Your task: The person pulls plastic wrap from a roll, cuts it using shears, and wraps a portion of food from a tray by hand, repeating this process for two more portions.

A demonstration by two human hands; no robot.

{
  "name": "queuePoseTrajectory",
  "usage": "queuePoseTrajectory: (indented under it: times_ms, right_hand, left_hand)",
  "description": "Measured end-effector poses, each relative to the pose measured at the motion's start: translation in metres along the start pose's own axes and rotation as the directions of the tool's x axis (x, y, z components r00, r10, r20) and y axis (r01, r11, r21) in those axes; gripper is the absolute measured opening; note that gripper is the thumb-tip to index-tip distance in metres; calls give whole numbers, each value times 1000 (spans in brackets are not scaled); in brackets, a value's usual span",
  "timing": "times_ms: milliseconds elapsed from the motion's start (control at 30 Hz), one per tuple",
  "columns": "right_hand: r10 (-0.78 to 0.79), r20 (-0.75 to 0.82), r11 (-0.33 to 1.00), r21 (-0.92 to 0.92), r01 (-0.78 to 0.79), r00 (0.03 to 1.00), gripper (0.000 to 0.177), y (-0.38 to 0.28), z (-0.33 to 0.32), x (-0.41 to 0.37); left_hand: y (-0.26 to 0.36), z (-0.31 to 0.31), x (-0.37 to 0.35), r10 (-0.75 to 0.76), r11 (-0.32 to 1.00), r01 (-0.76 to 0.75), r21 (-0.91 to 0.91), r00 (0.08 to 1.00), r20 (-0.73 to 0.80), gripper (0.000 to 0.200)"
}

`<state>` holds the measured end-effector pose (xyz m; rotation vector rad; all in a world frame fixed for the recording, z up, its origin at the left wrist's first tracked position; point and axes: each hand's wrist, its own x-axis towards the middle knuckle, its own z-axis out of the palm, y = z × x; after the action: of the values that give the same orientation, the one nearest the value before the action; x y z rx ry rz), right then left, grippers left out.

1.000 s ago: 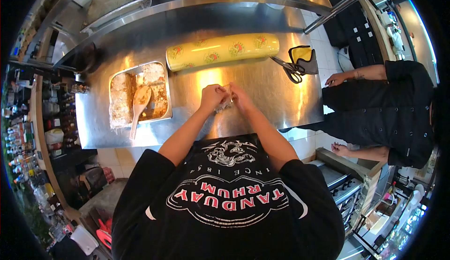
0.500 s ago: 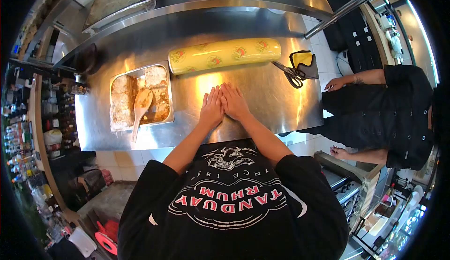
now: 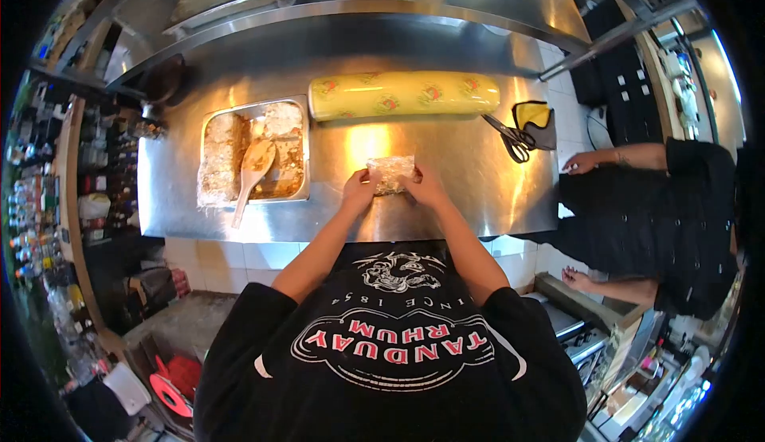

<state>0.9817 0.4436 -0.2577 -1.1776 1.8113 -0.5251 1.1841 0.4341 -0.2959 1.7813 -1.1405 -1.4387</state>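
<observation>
Between my two hands is a small flat packet wrapped in clear plastic film [image 3: 391, 173], over the metal table [image 3: 462, 203]. My left hand [image 3: 361, 190] grips its left edge, with fingers curled around it. My right hand [image 3: 427, 186] holds the opposite edge. To the left stands a metal tray [image 3: 306, 151] with several film-wrapped packets and brown food in it. A pale serving paddle [image 3: 253, 173] lies across the tray, its handle over the near rim. Behind the packet lies a large yellow roll of plastic film [image 3: 406, 95].
Black-handled scissors [image 3: 516, 141] and a yellow and dark cloth item [image 3: 534, 122] lie at the table's right end. A co-worker in black [image 3: 645, 203] stands to the right. A metal shelf [image 3: 358, 13] runs above the table's far side.
My hands, earlier laid together over something hidden, have moved apart to either side. The wrapped packet now shows between them. The view has shifted slightly.
</observation>
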Motion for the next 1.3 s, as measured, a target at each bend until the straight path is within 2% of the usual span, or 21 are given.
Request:
queuePoseTrajectory:
  times_ms: [67,133,167,233,467,633,700,767,833,867,900,933,1000,1067,1100,1133,1167,1200,1233,1267,1300]
  right_hand:
    - [-160,63,979,-115,166,985,58,3,5,0]
    - [-121,58,983,145,111,991,57,1,9,1]
    - [-152,87,980,139,139,985,57,3,12,6]
    - [-131,-29,969,209,134,991,59,6,18,13]
    - [-338,212,864,457,213,917,49,9,20,58]
    - [-198,367,832,553,-42,909,37,25,-10,38]
    - [-136,420,870,484,-95,897,33,59,-19,35]
    - [-68,450,899,414,-141,890,29,67,-27,24]
    - [-56,423,971,232,-48,904,20,57,-38,-8]
    - [-41,395,969,240,-60,918,20,58,-37,-11]
    - [-149,237,984,133,120,960,18,61,-37,-11]
    - [-268,89,963,-9,270,959,16,64,-38,-13]
    - [-335,-272,930,-249,270,902,16,30,-45,-2]
    - [-220,-462,959,-264,104,859,22,-9,-56,25]
    - [-343,-538,939,-196,281,770,32,-1,-57,51]
    - [-212,-409,973,-176,151,887,40,-11,-60,64]
    - [-69,-264,986,-163,26,962,49,-25,-62,73]
    - [81,-53,996,-21,-82,995,58,-55,-60,64]
    - [188,183,973,98,-208,965,67,-84,-52,55]
    - [201,166,969,110,-221,965,67,-86,-37,58]
    - [-21,177,999,-37,28,984,74,-79,-22,61]
  left_hand:
    - [10,-3,-4,30,999,-29,-33,999,28,52]
    - [21,-6,-6,44,999,-44,16,998,-53,52]
    - [22,-5,-2,76,995,-71,65,995,-72,52]
    - [24,-5,3,140,988,-131,87,984,-107,53]
    - [35,-15,-12,130,983,-95,159,964,-232,52]
    - [54,-54,-92,263,961,-225,160,924,-279,33]
    - [62,-84,-114,397,917,-314,247,794,-461,27]
    - [62,-126,-125,464,883,-276,379,630,-622,25]
    - [40,-176,-120,478,863,-127,489,517,-710,31]
    - [43,-198,-119,526,829,-93,551,464,-713,33]
    - [46,-216,-117,493,829,1,559,471,-732,36]
    - [40,-234,-110,520,784,47,618,494,-697,37]
    - [45,-249,-97,562,678,83,730,581,-588,34]
    - [28,-240,-69,708,566,-365,739,675,-210,31]
    - [38,-221,-71,703,520,-452,725,708,-63,30]
    - [53,-197,-76,685,477,-533,699,724,84,29]
    - [67,-178,-77,545,477,-544,691,799,253,31]
    - [77,-163,-75,380,473,-550,689,832,403,33]
    - [53,-149,-65,517,497,-659,565,747,417,37]
    - [28,-136,-56,641,500,-753,427,654,402,41]
    - [28,-130,-56,637,500,-762,412,646,421,41]
